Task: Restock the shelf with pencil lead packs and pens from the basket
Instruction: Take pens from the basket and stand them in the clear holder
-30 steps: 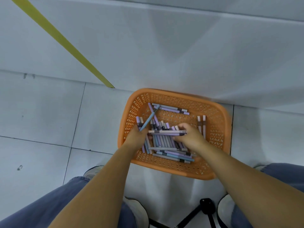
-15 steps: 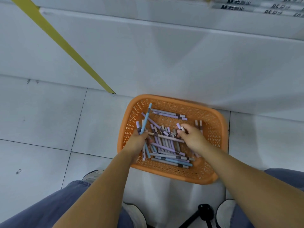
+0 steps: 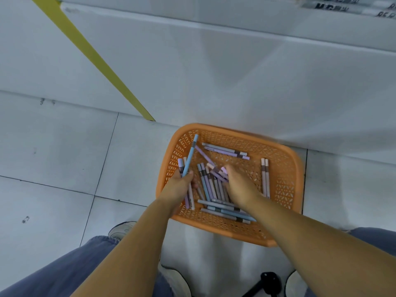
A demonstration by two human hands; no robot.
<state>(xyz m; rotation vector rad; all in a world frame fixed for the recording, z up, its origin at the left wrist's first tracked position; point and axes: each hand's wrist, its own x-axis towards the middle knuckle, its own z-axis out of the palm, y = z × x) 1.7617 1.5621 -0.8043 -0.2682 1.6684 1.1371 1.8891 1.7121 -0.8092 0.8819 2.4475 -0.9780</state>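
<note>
An orange plastic basket [image 3: 285,179] sits on the floor against a white shelf base, holding several loose pens in blue, purple, grey and pink. My left hand [image 3: 179,187] is inside its left side, closed around a few pens; a light blue pen [image 3: 190,155] sticks up and away from the fist. My right hand [image 3: 240,185] reaches into the middle of the pile, fingertips pinching purple pens [image 3: 220,173]. Two pink pens [image 3: 265,179] lie apart at the right. No pencil lead packs are visible.
White floor tiles surround the basket. A yellow strip [image 3: 92,58] runs diagonally down the shelf base. Shelf edge labels [image 3: 342,5] show at the top right. My knees in blue trousers, my shoes and a black tripod foot [image 3: 267,281] are at the bottom.
The view tilted upward, so the basket sits lower in frame. The blue pen in my left hand swung more upright. My right hand let go of a crosswise pen and reached deeper into the pile.
</note>
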